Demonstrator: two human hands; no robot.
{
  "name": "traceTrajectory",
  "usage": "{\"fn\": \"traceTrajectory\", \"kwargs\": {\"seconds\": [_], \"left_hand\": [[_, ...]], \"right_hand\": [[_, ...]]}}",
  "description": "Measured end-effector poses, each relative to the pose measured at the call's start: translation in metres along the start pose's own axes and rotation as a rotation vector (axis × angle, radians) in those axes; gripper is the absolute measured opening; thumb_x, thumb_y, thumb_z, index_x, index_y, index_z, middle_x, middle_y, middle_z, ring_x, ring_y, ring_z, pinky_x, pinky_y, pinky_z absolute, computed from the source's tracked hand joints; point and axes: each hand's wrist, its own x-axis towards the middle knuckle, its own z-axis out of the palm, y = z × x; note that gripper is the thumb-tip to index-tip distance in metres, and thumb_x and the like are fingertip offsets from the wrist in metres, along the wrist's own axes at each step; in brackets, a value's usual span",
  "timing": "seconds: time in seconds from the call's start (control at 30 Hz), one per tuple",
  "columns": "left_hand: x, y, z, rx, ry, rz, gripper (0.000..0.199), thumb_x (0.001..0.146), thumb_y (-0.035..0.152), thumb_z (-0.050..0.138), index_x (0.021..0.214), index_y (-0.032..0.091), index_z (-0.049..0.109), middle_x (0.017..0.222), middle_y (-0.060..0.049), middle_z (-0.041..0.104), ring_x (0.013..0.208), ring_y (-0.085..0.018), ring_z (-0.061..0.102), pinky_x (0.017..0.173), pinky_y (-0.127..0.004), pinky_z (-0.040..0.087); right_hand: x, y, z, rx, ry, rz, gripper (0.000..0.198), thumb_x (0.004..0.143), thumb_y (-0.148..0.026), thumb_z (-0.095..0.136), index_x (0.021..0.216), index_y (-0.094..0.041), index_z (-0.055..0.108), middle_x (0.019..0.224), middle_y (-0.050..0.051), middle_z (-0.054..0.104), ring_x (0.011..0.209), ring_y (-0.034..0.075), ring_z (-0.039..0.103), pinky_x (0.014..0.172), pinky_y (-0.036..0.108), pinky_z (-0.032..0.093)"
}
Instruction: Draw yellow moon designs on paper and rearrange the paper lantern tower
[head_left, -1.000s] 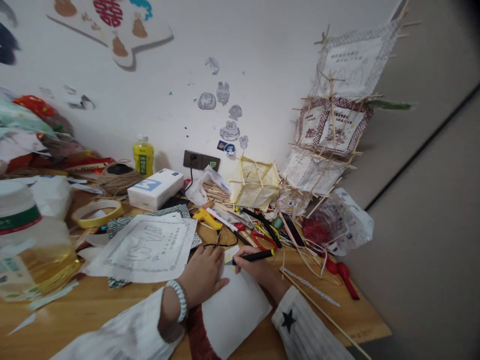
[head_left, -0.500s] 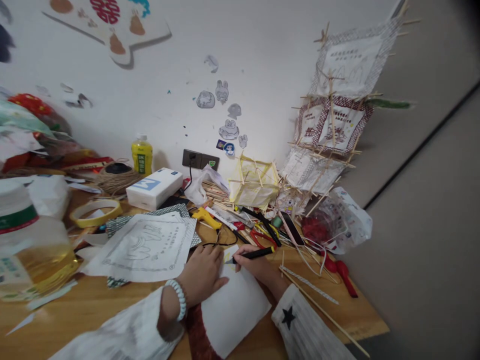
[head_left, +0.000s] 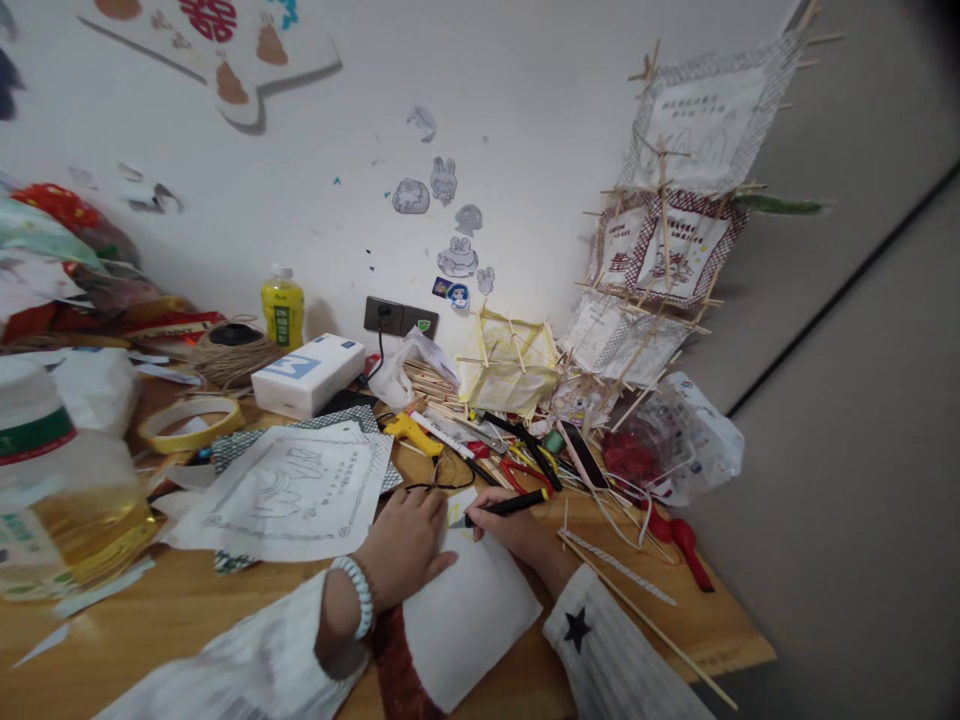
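Observation:
A white sheet of paper (head_left: 471, 620) lies on the wooden table, with a dark red piece (head_left: 405, 665) showing along its lower left side. My left hand (head_left: 401, 545) rests flat on the sheet's left edge, fingers stretched out, a pale blue bead bracelet (head_left: 355, 595) at the wrist. My right hand (head_left: 502, 525) grips a black marker (head_left: 514, 503) with a yellow end. Its tip is at the upper part of the sheet, beside yellow marks (head_left: 454, 513) that my fingers partly cover.
Drawn sheets (head_left: 292, 495) lie at left, near a tape roll (head_left: 191, 424) and a large jar (head_left: 52, 490). Behind my hands are a yellow glue gun (head_left: 414, 433), scattered pens, a phone (head_left: 584, 455) and a yellow stick frame (head_left: 510, 365). A tall paper lantern (head_left: 667, 240) stands at right; a thin stick (head_left: 649, 620) lies below.
Almost nothing differs. Both hands keep their places on the paper, and the marker has shifted very slightly; the whole view has moved a little.

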Motion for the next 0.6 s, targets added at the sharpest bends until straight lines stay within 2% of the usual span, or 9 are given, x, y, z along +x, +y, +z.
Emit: {"fn": "traceTrajectory", "kwargs": {"seconds": [0.13, 0.4, 0.6], "left_hand": [[0.0004, 0.0003, -0.0001, 0.006, 0.002, 0.008, 0.053, 0.083, 0.049, 0.052, 0.117, 0.009, 0.058, 0.117, -0.017, 0.057, 0.101, -0.032, 0.051, 0.087, -0.044, 0.037], [0.0008, 0.0003, -0.0015, 0.002, -0.009, -0.003, 0.054, 0.083, 0.049, 0.052, 0.116, 0.007, 0.058, 0.120, -0.017, 0.057, 0.102, -0.032, 0.050, 0.088, -0.045, 0.037], [0.0001, 0.0005, -0.0016, -0.001, -0.009, 0.002, 0.054, 0.083, 0.048, 0.052, 0.117, 0.007, 0.058, 0.119, -0.017, 0.057, 0.102, -0.032, 0.050, 0.088, -0.045, 0.038]], "right_hand": [[-0.0008, -0.0045, 0.0001, -0.021, -0.014, -0.016, 0.010, 0.076, -0.025, 0.058, 0.071, -0.017, 0.064, 0.062, -0.002, 0.064, 0.064, 0.013, 0.059, 0.065, 0.024, 0.042], [-0.0007, -0.0027, 0.0001, -0.017, -0.001, 0.043, 0.012, 0.072, -0.021, 0.056, 0.061, -0.017, 0.059, 0.052, -0.004, 0.057, 0.055, 0.011, 0.054, 0.059, 0.022, 0.040], [-0.0004, -0.0042, -0.0006, -0.020, -0.019, 0.031, 0.010, 0.073, -0.023, 0.057, 0.066, -0.018, 0.061, 0.056, -0.003, 0.061, 0.059, 0.011, 0.056, 0.061, 0.022, 0.040]]}}
